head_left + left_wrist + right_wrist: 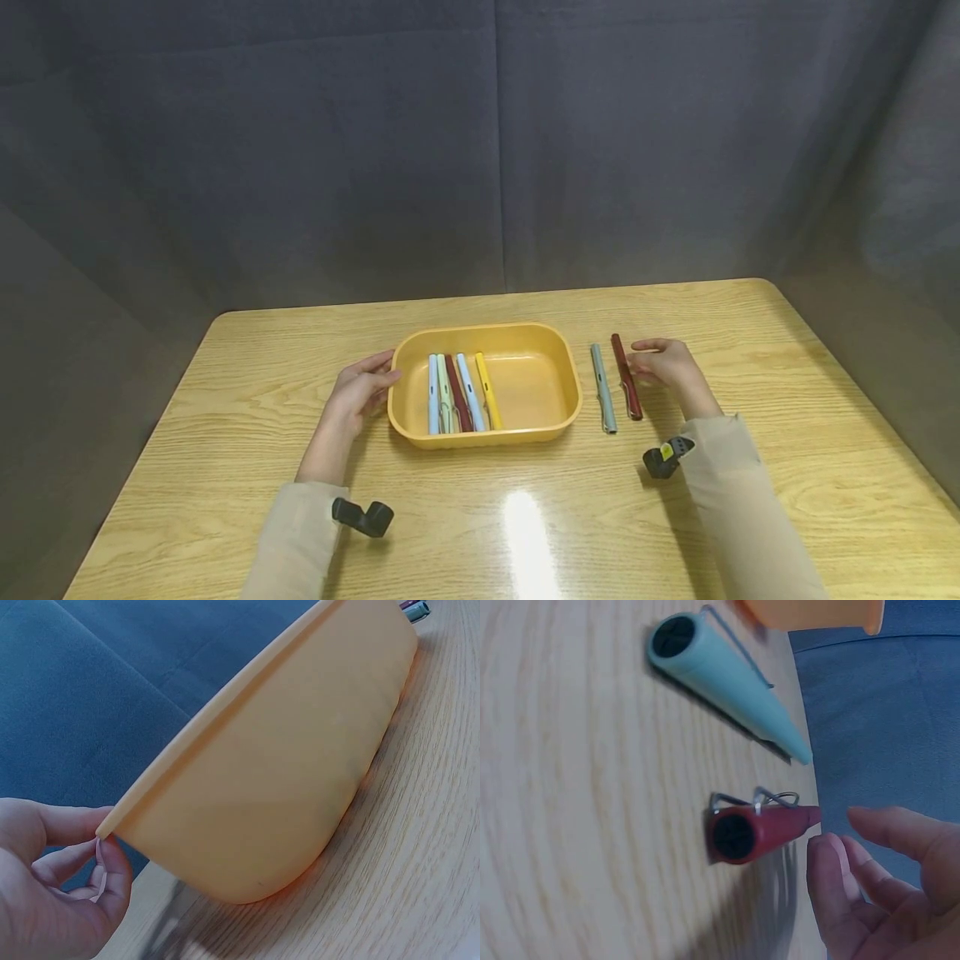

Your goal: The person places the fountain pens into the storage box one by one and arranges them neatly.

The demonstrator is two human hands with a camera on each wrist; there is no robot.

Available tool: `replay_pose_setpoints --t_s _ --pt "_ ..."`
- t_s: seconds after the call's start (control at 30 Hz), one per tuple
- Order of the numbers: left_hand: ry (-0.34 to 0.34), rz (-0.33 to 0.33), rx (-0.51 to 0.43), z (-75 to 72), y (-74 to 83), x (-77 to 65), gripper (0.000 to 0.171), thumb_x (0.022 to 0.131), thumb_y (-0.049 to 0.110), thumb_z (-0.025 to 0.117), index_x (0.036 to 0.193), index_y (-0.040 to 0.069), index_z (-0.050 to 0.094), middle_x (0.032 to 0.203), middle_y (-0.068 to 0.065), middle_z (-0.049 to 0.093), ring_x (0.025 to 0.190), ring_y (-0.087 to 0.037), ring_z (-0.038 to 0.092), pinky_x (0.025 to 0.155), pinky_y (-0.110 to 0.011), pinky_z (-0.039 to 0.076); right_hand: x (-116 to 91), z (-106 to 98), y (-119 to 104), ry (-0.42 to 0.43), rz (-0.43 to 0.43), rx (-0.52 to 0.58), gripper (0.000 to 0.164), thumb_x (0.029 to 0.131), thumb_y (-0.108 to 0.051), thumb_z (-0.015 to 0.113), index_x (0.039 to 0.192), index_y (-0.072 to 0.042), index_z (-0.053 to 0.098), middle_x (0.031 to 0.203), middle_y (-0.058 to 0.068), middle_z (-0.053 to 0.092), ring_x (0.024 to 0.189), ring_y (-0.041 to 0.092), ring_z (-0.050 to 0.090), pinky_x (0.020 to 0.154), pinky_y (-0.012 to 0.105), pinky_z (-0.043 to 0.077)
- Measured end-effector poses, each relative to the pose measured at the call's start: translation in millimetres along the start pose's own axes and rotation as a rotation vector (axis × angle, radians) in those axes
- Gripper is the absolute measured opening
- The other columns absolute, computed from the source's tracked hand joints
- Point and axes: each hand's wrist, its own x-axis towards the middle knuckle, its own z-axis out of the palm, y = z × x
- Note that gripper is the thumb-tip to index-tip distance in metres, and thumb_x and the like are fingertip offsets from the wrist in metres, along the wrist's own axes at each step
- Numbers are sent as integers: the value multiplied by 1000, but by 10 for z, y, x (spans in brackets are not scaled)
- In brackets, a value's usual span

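Observation:
A yellow plastic tray (534, 392) stands on the table with several capped pens lying side by side in its left half, among them a dark red pen (458, 393) and a yellow pen (488, 390). My left hand (357, 392) pinches the tray's left rim between thumb and fingers, plain in the left wrist view. Right of the tray lie a grey-green pen (603, 390) and a red pen (626, 377) with a wire clip. Beside the red pen is my right hand (666, 367), thumb and fingers apart near its far end, holding nothing; whether a fingertip touches it I cannot tell.
The wooden table (225, 467) runs back to a dark grey curtain (360, 167). Small black cameras are strapped to both wrists, the left camera (365, 517) near the table's front. A bright light reflection lies on the wood before the tray.

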Motion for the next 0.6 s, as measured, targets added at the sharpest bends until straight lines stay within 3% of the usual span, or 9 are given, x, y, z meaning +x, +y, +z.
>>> replay_pose_setpoints --t_s 0.3,0.6 --pt "2 2 1 7 4 -6 53 94 4 56 144 7 40 149 -12 41 95 -1 59 81 -12 51 39 7 63 -7 17 -60 51 93 -10 57 135 14 40 85 -3 60 69 -2 60 79 22 58" --pt "8 -2 -5 8 7 -7 53 94 5 56 144 8 41 148 -11 42 92 0 59 77 -10 50 47 55 73 -4 12 -63 50 91 -4 60 132 17 41 89 5 65 66 -2 60 69 18 58"
